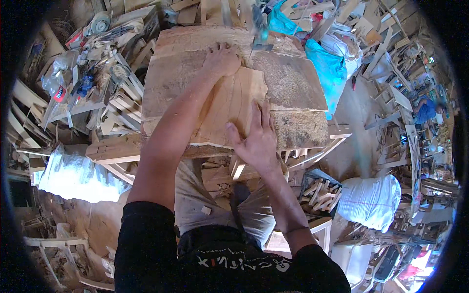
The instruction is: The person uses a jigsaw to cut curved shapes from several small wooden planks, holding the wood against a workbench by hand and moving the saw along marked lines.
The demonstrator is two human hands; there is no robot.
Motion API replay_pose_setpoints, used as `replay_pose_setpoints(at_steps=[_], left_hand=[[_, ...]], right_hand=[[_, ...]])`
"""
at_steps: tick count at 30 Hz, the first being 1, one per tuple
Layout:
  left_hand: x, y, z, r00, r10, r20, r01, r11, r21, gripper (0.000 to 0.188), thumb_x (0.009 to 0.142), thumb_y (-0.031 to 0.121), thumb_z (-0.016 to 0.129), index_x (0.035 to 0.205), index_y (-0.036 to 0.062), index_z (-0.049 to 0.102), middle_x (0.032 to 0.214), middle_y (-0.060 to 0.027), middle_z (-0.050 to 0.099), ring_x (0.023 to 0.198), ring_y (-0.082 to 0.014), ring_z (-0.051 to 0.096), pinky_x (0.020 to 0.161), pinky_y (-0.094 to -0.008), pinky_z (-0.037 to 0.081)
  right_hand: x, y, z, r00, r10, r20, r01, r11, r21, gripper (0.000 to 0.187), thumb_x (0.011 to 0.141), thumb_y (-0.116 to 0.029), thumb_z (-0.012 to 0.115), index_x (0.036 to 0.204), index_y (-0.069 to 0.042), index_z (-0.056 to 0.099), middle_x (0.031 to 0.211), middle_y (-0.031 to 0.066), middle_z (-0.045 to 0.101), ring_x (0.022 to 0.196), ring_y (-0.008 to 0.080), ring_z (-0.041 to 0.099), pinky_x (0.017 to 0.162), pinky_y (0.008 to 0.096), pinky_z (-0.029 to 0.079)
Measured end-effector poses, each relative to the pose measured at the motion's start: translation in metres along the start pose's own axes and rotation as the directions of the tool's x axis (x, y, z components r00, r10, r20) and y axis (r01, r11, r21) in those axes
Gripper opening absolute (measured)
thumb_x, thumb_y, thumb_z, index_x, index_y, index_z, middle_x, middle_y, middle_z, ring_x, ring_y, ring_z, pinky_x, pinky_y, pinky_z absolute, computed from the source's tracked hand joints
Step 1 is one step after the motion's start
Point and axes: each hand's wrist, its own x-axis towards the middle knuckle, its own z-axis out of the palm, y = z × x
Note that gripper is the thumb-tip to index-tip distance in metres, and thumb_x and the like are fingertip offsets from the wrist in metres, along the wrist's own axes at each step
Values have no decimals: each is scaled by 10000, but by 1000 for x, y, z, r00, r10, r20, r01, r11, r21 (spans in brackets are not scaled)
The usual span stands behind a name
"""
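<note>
A flat wooden board [221,115] with curved pencil lines lies on the wide, worn work table [171,68]. My left hand [223,59] rests at the board's far left corner, fingers spread and bent past its edge. Pressed flat on the near right part of the board is my right hand [256,141], its fingers stretched forward and thumb apart. Just beyond the board's far end stands a blue-green machine part [262,38], blurred, with what looks like a thin saw blade below it. The board's right edge is wavy.
Sawdust [298,127] covers the table's right side. Wood offcuts [129,73] and a plastic bottle [59,93] crowd the left. At right are a turquoise bag [325,73], a stuffed white sack [369,200] and a crate of short sticks [321,193]. Another person [425,111] is far right.
</note>
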Motion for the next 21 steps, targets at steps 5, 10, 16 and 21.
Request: replay_pose_setpoints(at_steps=[5, 10, 16, 21], left_hand=[[11, -10, 3, 999, -27, 44, 26, 999, 30, 588, 1038, 395, 433, 1561, 124, 436, 1645, -266, 334, 1536, -500, 259, 1248, -649, 216], [14, -6, 7, 999, -43, 3, 43, 999, 3, 579, 1023, 344, 445, 1551, 106, 446, 1638, -267, 339, 1523, -520, 268, 1249, -654, 202], [14, 0, 1, 1000, -10, 19, 8, 998, 58, 591, 980, 272, 508, 1527, 50, 481, 1615, -305, 349, 1510, -544, 271, 1248, -654, 178], [12, -5, 7, 1000, -21, -17, 21, 1000, -2, 601, 971, 259, 535, 1525, 33, 489, 1624, -316, 330, 1507, -563, 259, 1239, -675, 160]], right_hand=[[8, 3, 0, 1000, -5, -4, 5, 999, 31, 743, 913, -376, 723, 1427, 111, 498, 1443, 446, 460, 1271, 578, 560, 1011, 551, 540], [13, 11, 3, 999, -31, -16, 31, 999, -9, 709, 919, -357, 716, 1420, 105, 518, 1439, 434, 476, 1245, 557, 592, 989, 539, 557], [15, 18, 4, 1000, -14, 23, 15, 999, -31, 745, 927, -422, 691, 1434, 88, 497, 1463, 414, 456, 1284, 561, 557, 1017, 557, 539], [17, 15, -1, 999, 4, 43, -3, 1000, -21, 711, 924, -403, 694, 1429, 64, 518, 1458, 381, 488, 1296, 539, 556, 1052, 545, 518]])
